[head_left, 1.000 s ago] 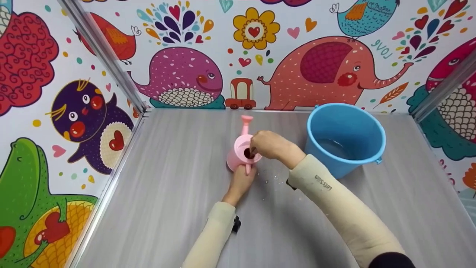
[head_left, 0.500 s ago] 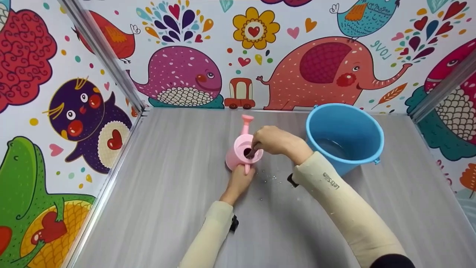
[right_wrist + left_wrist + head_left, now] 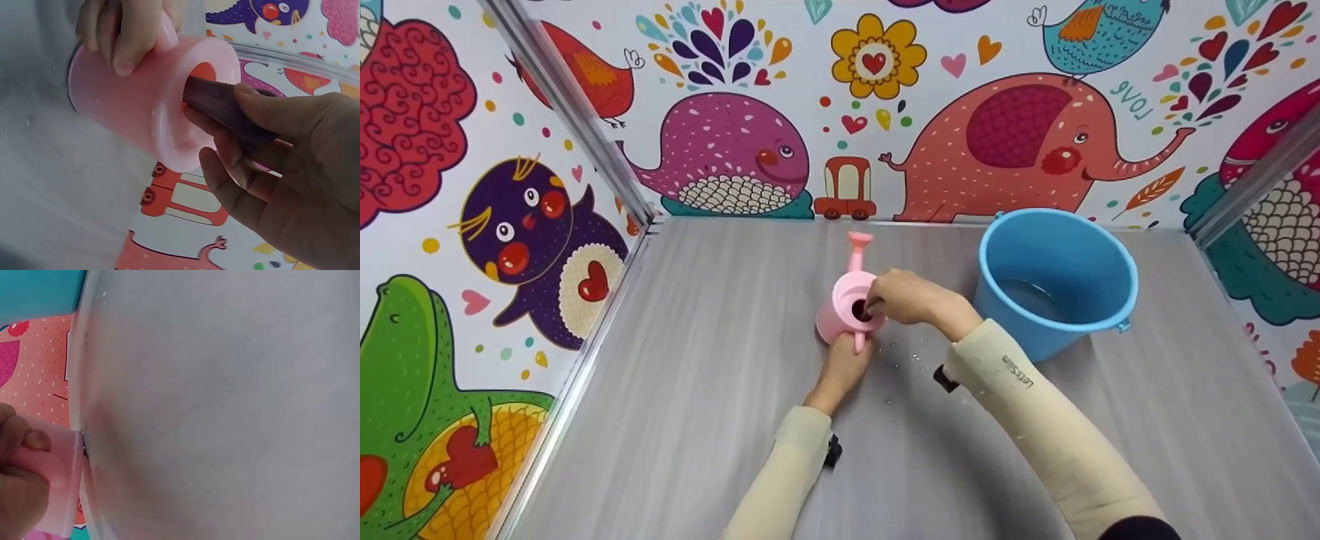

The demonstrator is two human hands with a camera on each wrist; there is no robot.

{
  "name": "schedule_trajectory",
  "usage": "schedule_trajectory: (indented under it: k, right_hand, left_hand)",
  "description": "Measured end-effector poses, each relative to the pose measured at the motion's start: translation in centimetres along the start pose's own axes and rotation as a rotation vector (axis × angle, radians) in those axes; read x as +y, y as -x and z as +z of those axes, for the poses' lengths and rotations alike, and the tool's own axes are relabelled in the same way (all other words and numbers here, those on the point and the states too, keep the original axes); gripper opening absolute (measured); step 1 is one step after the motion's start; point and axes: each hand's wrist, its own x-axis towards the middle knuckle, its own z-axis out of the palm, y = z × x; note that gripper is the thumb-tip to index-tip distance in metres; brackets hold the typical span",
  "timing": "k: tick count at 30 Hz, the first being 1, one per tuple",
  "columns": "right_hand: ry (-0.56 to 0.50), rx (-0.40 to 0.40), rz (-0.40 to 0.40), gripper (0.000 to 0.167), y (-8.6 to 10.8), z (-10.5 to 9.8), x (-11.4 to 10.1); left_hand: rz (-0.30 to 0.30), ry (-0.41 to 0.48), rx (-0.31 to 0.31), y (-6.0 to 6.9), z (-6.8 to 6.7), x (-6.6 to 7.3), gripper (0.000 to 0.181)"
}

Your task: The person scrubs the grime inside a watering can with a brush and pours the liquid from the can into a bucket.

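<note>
A pink watering can (image 3: 829, 321) stands upright on the table, its spout toward the back wall. The left hand (image 3: 847, 364) grips the can's handle; in the left wrist view its curled fingers (image 3: 17, 433) wrap round that handle. Above the can's mouth, the right hand (image 3: 915, 296) pinches a dark purple-brown handle (image 3: 216, 102) between thumb and fingers. The handle slants into the round opening, and its far end is hidden inside the can, so its kind cannot be told.
A blue bucket (image 3: 1012, 319) with a little clear liquid at its bottom stands right of the can, close to the right forearm. Water drops (image 3: 916, 358) dot the grey table (image 3: 697, 375). Cartoon-printed walls (image 3: 945, 150) border the back and sides.
The right hand rose slightly about half a second ago and is now lower again at the can's opening, still holding the dark handle. The left hand and the can stay in place.
</note>
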Motion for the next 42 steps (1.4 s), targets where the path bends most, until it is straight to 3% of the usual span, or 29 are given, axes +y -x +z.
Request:
schedule_trajectory:
  k: [5,11,20,33,42]
  right_hand:
    - [-0.1,0.029,-0.044,0.022,0.4,-0.1,1.1]
    - [-0.235,0.059,-0.047,0.025,1.3,-1.3,1.7]
    - [-0.25,0.05,-0.041,0.027,1.3,-1.4,1.7]
    - [-0.221,0.043,0.006,0.024,-0.2,1.1,1.0]
    - [-0.307,0.083,-0.049,0.026,0.7,0.5,1.9]
  left_hand:
    - [-0.031,0.017,-0.005,0.1,0.0,-0.2,0.035]
    - [-0.027,0.007,-0.011,0.1,0.0,-0.2,0.034]
    - [-0.044,0.006,-0.025,0.2,0.0,-0.2,0.037]
    - [-0.029,0.005,-0.019,0.3,0.1,-0.1,0.038]
    - [0.02,0.002,0.002,0.1,-0.1,-0.4,0.037]
